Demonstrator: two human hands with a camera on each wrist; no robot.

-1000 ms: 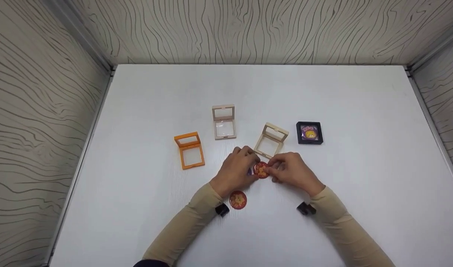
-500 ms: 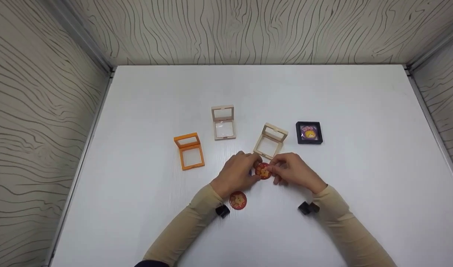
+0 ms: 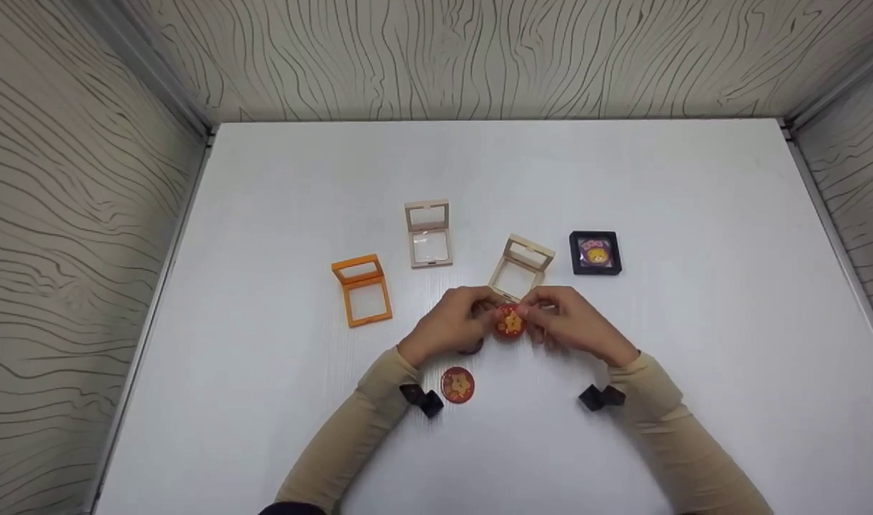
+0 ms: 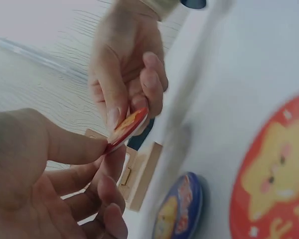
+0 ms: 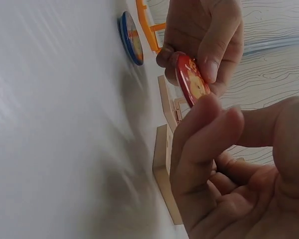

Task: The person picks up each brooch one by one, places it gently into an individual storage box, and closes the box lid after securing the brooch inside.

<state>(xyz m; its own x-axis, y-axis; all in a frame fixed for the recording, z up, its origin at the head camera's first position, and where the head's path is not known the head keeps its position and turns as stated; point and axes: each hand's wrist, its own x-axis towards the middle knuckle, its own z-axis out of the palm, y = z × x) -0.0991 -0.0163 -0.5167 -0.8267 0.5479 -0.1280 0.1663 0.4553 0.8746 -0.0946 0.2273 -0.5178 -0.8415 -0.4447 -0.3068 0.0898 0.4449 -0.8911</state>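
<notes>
Between both hands is a round red badge with a yellow cartoon figure, raised off the table. My left hand pinches its left edge between thumb and fingers, as the left wrist view shows. On the opposite edge, my right hand pinches the badge too. A blue-rimmed round badge lies on the table below the left hand, mostly hidden in the head view. Nearer the person lies another red badge, face up. Just beyond the hands stands a cream frame, its lid raised.
An orange frame and a pale beige frame, both with raised lids, stand on the left part of the white table. A closed black frame with a purple bear badge inside sits to the right. Patterned panels enclose the table.
Both hands have shifted slightly away from the person, and the red badge has come up with them. More of the blue-rimmed badge shows below the left hand.
</notes>
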